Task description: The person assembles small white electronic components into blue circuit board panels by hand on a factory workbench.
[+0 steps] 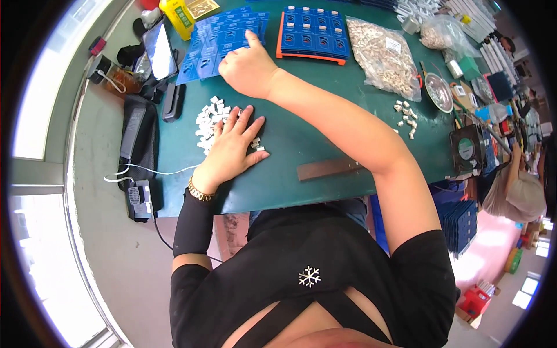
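Observation:
My left hand (232,144) lies with fingers spread over a pile of small white plastic connectors (206,124), touching some at its edge. My right hand (248,68) is over a stack of blue circuit board panels (212,43), its fingers curled and one digit stretched out toward the far side. What its curled fingers hold, if anything, is hidden. Right of that stack, another blue board panel (316,37) with white connectors along its rows sits in an orange frame (310,58).
A clear bag of connectors (383,58), loose connectors (406,116) and a round metal dish (439,91) are at the right. A brown bar (328,168) lies near the front edge. A phone (159,52), yellow bottle (177,17) and jar (113,75) stand at the left.

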A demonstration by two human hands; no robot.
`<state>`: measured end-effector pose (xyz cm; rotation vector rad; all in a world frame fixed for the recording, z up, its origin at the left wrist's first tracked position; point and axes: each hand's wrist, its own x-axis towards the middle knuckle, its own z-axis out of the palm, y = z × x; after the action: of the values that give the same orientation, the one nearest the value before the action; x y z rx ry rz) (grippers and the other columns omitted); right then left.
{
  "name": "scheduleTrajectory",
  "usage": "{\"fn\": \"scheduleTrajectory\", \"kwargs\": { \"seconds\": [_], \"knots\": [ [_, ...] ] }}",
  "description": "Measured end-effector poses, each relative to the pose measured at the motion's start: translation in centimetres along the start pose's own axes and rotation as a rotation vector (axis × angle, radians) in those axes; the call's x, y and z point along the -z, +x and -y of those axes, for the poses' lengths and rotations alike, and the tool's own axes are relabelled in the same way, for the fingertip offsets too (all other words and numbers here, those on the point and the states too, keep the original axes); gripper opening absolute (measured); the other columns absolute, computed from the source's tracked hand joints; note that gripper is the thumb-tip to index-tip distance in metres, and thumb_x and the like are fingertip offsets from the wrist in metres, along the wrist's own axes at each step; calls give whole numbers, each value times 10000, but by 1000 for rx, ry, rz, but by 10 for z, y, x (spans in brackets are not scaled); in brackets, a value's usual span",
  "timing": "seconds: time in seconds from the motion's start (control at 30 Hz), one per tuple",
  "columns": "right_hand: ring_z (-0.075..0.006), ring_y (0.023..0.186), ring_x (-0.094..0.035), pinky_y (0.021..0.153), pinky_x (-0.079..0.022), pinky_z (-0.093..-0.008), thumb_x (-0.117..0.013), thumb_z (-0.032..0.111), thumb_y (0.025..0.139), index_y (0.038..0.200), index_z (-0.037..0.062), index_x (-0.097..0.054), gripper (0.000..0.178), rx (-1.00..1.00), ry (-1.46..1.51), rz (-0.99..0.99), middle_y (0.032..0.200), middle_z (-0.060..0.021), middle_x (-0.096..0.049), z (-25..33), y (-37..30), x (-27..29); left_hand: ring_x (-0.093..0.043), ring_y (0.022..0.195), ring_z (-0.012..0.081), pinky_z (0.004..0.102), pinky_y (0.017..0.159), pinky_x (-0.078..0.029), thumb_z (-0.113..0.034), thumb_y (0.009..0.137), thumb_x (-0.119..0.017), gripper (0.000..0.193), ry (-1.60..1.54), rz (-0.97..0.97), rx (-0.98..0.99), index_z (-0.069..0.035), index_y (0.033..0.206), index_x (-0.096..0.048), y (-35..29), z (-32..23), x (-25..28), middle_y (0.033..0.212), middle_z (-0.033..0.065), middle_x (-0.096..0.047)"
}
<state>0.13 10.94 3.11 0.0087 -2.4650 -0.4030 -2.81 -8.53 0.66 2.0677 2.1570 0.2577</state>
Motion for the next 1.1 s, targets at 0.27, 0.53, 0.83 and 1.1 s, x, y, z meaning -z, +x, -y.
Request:
{"fn": "scheduleTrajectory", "kwargs": {
  "seconds": [0.27, 0.53, 0.83, 1.1],
  "knots": [
    [-236, 828, -697, 626, -557, -354, -606, 66, 750, 851, 111, -654, 121, -95, 101, -507, 1100, -103, -687, -40, -34, 52, -232, 1440, 392, 578, 1123, -217, -415, 846, -691, 703, -33, -16, 15, -128, 1438, -442, -2, 6, -2, 1549, 141, -307],
    [-314, 985, -694, 819, -557, -375, -627, -28, 759, 1010, -7, -723, 270, -250, 181, -76, 1066, -167, -709, -12, -254, 200, -410, 1332, 332, 595, 1061, -289, -230, 764, -776, 373, -98, -205, -36, -102, 1097, -669, 1, 1, -5, 1325, 74, -544],
    [-282, 1052, -660, 859, -544, -372, -771, 219, 740, 1010, 107, -702, 301, -290, 418, 94, 1148, -81, -677, 31, -270, 174, -573, 877, 254, 379, 764, -434, -119, 728, -758, 135, -39, -380, -241, -85, 831, -678, 19, 0, -2, 921, 40, -621],
    [-270, 819, -674, 704, -524, -359, -721, 196, 819, 973, 83, -728, 191, -1025, 244, -48, 898, -92, -700, -73, -290, 159, -609, 740, 296, 357, 661, -483, -83, 825, -711, 86, -278, -313, -127, -20, 880, -691, 58, -11, 0, 791, 118, -632]
  ]
}}
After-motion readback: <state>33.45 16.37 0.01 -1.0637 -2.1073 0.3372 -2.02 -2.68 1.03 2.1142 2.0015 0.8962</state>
